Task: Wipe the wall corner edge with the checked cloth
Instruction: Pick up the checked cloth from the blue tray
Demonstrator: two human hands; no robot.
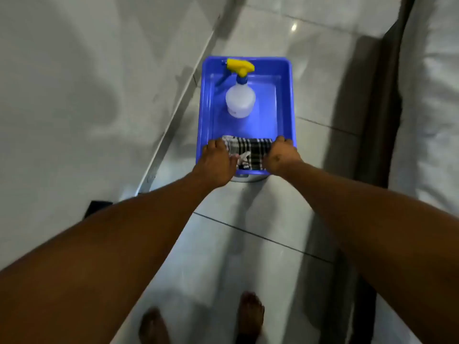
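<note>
A black-and-white checked cloth (249, 151) lies folded at the near end of a blue plastic tub (285, 100), draped over its near rim. My left hand (217, 162) grips the tub's near left corner, its fingers curled over the rim beside the cloth. My right hand (282, 155) grips the near right corner the same way, touching the cloth's right edge. The grey wall (74, 95) rises on the left, and its bottom edge (173, 120) runs diagonally along the floor.
A clear spray bottle (240, 100) with a yellow trigger head stands upright in the tub. The tiled floor (248, 244) is glossy. A bed with white sheets (432, 120) and a dark frame fills the right side. My bare feet (250, 316) show at the bottom.
</note>
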